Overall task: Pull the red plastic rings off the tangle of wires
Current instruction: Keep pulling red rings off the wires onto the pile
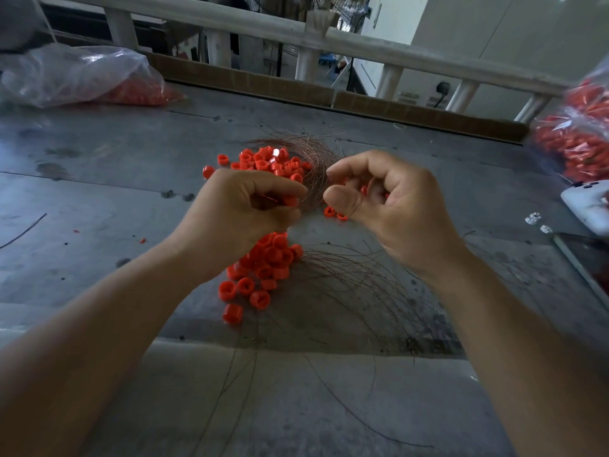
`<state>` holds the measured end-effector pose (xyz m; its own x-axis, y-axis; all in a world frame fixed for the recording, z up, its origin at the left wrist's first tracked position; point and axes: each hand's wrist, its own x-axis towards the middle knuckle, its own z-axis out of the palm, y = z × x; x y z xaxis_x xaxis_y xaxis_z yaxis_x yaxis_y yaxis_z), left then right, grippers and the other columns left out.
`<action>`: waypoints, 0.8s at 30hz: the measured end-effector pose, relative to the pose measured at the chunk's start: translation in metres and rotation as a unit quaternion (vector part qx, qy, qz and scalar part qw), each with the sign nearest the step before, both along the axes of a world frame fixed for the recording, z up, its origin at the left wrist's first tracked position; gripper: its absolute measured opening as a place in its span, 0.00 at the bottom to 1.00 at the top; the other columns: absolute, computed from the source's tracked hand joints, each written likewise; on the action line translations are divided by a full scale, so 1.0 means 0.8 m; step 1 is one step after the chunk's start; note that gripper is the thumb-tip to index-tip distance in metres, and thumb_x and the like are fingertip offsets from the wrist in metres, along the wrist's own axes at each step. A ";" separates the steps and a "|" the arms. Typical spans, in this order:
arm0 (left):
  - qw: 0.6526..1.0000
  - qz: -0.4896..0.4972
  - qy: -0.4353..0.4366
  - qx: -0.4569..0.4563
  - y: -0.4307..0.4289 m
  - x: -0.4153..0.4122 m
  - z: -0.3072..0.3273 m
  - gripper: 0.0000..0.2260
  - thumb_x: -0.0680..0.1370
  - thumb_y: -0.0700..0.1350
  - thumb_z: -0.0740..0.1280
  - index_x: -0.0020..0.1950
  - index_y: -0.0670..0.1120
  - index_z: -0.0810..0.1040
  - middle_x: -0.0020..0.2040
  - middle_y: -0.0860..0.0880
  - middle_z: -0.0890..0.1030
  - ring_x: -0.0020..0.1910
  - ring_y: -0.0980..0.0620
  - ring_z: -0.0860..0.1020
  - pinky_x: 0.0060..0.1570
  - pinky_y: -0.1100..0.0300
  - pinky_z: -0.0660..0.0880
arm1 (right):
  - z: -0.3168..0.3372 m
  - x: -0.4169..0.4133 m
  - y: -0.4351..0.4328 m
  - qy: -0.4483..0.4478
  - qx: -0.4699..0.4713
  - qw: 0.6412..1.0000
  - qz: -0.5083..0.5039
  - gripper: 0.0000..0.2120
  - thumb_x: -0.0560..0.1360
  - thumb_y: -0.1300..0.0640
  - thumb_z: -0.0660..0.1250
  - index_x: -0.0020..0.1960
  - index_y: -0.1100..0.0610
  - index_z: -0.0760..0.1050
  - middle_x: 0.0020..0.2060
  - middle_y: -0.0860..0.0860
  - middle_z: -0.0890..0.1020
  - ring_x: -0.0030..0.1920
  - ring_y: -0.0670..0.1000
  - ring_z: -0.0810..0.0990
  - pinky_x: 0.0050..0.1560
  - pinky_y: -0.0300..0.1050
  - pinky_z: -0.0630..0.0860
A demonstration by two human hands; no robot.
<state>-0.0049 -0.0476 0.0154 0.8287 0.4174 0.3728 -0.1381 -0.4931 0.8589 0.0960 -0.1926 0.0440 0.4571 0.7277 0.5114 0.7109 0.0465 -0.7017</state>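
left hand [250, 206] pinches a ring [290, 201] at the wires [316, 161], right hand [385, 199] curls round more rings [364, 189], guess one anchors while the other tugs. Loose rings [263, 268] piled at 6 and 12 o'clock, bags [82, 77] at 10 and 2

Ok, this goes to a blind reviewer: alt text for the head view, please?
A left hand and right hand, each curled round red plastic rings, work at a tangle of wires above a grey table. Loose rings lie piled below; bags of rings sit at both edges.
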 end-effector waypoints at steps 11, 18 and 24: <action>0.993 -0.040 -0.029 -0.107 -0.001 -0.001 0.002 0.12 0.57 0.42 0.71 0.39 0.53 0.80 0.37 0.57 0.83 0.38 0.60 0.81 0.40 0.72 0.75 | -0.007 0.006 0.000 -0.033 -0.013 0.999 -0.004 0.10 0.75 0.61 0.64 0.39 0.49 0.71 0.30 0.43 0.73 0.32 0.39 0.72 0.34 0.29 0.68; 0.994 -0.031 -0.037 -0.095 -0.002 -0.002 0.002 0.13 0.56 0.44 0.72 0.39 0.53 0.79 0.33 0.58 0.81 0.35 0.62 0.78 0.39 0.71 0.76 | -0.008 0.003 0.001 -0.062 -0.028 0.998 -0.002 0.04 0.72 0.59 0.65 0.40 0.52 0.74 0.34 0.41 0.76 0.35 0.39 0.74 0.37 0.28 0.67; 0.995 -0.035 -0.037 -0.089 -0.004 -0.003 0.005 0.11 0.57 0.44 0.72 0.37 0.52 0.79 0.34 0.57 0.82 0.35 0.61 0.79 0.39 0.70 0.77 | -0.010 0.001 0.002 -0.066 -0.034 0.997 -0.009 0.05 0.73 0.61 0.66 0.40 0.54 0.75 0.33 0.43 0.76 0.33 0.41 0.74 0.36 0.29 0.67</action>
